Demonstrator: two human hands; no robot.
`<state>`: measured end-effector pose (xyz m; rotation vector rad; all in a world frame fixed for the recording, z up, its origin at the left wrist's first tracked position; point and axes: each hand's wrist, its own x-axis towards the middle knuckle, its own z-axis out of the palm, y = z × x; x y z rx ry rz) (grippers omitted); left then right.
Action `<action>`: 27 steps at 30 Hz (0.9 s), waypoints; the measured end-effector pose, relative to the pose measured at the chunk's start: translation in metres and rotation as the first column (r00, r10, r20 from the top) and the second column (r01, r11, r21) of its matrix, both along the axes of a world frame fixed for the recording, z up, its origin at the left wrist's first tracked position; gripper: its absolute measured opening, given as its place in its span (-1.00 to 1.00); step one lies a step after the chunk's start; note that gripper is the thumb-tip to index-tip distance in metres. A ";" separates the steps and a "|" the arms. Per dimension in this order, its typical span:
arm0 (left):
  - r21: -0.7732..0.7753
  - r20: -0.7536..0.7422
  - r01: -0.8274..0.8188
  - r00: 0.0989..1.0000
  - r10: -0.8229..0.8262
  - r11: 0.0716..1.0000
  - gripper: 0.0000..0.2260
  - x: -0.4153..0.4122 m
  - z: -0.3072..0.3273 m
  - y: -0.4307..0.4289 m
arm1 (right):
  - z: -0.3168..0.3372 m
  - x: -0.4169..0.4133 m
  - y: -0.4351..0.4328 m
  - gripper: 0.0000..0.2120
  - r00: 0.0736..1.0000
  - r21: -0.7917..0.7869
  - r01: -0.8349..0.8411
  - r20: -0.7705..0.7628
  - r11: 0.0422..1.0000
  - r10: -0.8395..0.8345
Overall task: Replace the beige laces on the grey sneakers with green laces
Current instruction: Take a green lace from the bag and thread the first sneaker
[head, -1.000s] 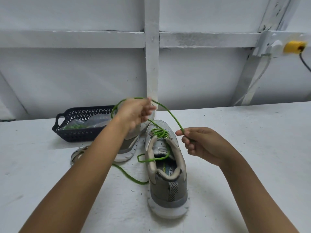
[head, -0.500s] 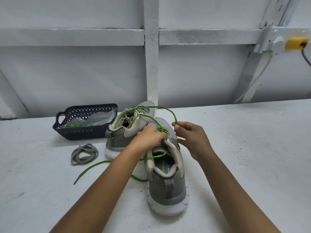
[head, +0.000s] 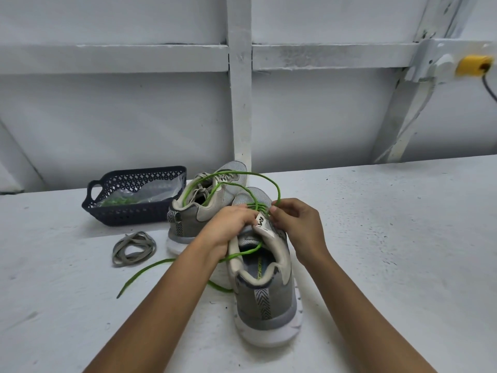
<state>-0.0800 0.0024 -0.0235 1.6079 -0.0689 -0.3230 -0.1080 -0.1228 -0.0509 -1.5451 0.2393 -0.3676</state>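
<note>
Left hand (head: 231,224): fingers are curled on the near sneaker (head: 269,300) by its eyelets.
Right hand (head: 295,224): green lace (head: 161,262) is pinched.

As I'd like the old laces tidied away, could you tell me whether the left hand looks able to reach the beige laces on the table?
Probably yes: the beige laces lie uncovered on the table, left of the left hand, beside the far sneaker at its heel. That hand is busy at the near sneaker.
</note>
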 end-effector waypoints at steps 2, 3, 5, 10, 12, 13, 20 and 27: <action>-0.004 -0.003 0.024 1.000 -0.024 1.000 -0.69 -0.001 0.000 0.002 | -0.001 -0.001 0.001 -0.82 1.000 -0.045 -0.009 0.014 0.999 0.010; -0.007 -0.009 0.041 0.999 -0.041 0.999 -0.75 -0.001 0.000 0.003 | -0.001 -0.002 0.001 -0.83 1.000 -0.063 -0.013 0.018 0.998 0.014; 0.000 -0.015 0.067 0.998 -0.067 0.998 -0.84 -0.002 -0.002 0.004 | -0.001 -0.004 0.001 -0.84 1.000 -0.081 -0.012 0.023 0.997 0.014; 0.092 0.031 0.080 0.996 -0.083 0.992 -0.87 0.001 -0.006 0.005 | -0.001 -0.006 0.000 -0.84 1.000 -0.055 0.003 0.024 0.998 -0.002; 0.072 0.010 0.079 0.997 -0.080 0.994 -0.86 0.002 -0.007 0.005 | -0.001 -0.006 0.000 -0.84 1.000 -0.038 0.010 0.026 0.999 -0.009; 0.050 -0.003 0.074 0.997 -0.074 0.996 -0.87 0.003 -0.008 0.005 | -0.002 -0.005 -0.001 -0.85 0.999 -0.030 0.015 0.029 0.999 -0.014; -0.013 -0.038 0.035 0.999 -0.035 0.999 -0.77 0.006 -0.012 0.006 | -0.004 -0.003 0.000 -0.84 0.998 -0.010 0.035 0.051 0.999 -0.035; 0.001 -0.012 0.020 1.000 -0.020 1.000 -0.80 0.005 -0.011 0.005 | -0.006 -0.001 0.000 -0.85 0.998 -0.057 0.029 0.055 0.998 -0.026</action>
